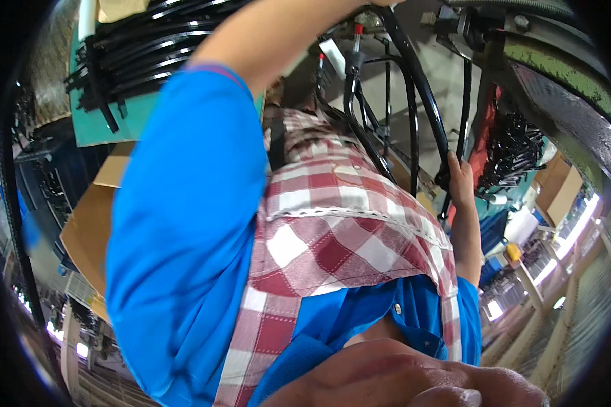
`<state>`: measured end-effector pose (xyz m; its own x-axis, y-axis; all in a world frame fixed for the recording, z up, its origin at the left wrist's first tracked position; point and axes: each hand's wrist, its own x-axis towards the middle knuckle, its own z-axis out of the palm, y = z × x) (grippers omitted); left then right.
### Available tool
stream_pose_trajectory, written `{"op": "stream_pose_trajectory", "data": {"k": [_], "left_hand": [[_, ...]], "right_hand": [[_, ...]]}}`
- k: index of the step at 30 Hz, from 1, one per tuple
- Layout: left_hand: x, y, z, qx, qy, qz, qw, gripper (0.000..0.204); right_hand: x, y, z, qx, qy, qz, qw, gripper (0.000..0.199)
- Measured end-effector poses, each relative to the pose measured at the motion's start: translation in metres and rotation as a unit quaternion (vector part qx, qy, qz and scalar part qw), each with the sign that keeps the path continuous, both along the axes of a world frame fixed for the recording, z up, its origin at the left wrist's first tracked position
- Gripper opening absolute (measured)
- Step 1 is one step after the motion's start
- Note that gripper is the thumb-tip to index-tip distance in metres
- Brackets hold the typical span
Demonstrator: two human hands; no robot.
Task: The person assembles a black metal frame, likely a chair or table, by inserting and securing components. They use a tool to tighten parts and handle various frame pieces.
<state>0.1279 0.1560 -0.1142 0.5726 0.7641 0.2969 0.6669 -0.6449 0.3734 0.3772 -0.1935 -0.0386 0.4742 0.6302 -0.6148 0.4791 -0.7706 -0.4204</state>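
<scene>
Far left, a stack of black tubes [136, 54] lies on a teal rack [105, 129], with cardboard [91, 224] below it. None of this is near the hands.

The left arm [278, 34], in a blue sleeve [183, 224], reaches up and forward. The left hand passes out over the top edge, so whether it grips anything cannot be told. If it has only a loose hold up there, the top of the work could swing free.

In the middle, over a checked apron [339, 224], a bent black tube [424, 91] curves down from the top edge among thinner black rods [387, 81]. The tube is up in front of the chest, not resting on any desk.

The right hand [459, 180] is closed around the tube's lower end. With the grip so low on a long curved piece, the tube could probably twist in the palm or catch on the rods beside it. A sudden pull might jam it or pinch the fingers.

Further right, a heap of black parts [516, 149] hangs close behind the hand. A wide swing of the tube could knock into it. The green machine frame [563, 74] above also leaves little room.
</scene>
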Motion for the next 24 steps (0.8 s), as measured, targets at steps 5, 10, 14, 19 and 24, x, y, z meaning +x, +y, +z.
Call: {"op": "stream_pose_trajectory", "data": {"k": [5,10,14,19,24], "left_hand": [[-0.011,0.013,0.025,0.175,-0.017,-0.008,0.984,0.040],[-0.017,-0.007,0.008,-0.023,0.016,-0.031,0.999,0.040],[-0.021,-0.012,0.005,-0.013,-0.005,-0.144,0.989,0.040],[-0.042,-0.031,-0.006,0.000,-0.062,-0.215,0.975,0.043],[-0.041,-0.028,0.011,-0.072,0.014,-0.223,0.972,0.041]], "right_hand": [[0.018,-0.014,-0.013,-0.023,0.010,-0.028,0.999,0.049],[0.009,0.002,-0.005,-0.022,0.001,-0.018,1.000,0.049],[0.002,-0.002,0.005,-0.026,-0.015,-0.026,0.999,0.050],[-0.002,-0.008,-0.003,-0.019,0.004,-0.036,0.999,0.048],[-0.012,-0.006,-0.007,0.001,0.001,-0.036,0.999,0.044]]}}
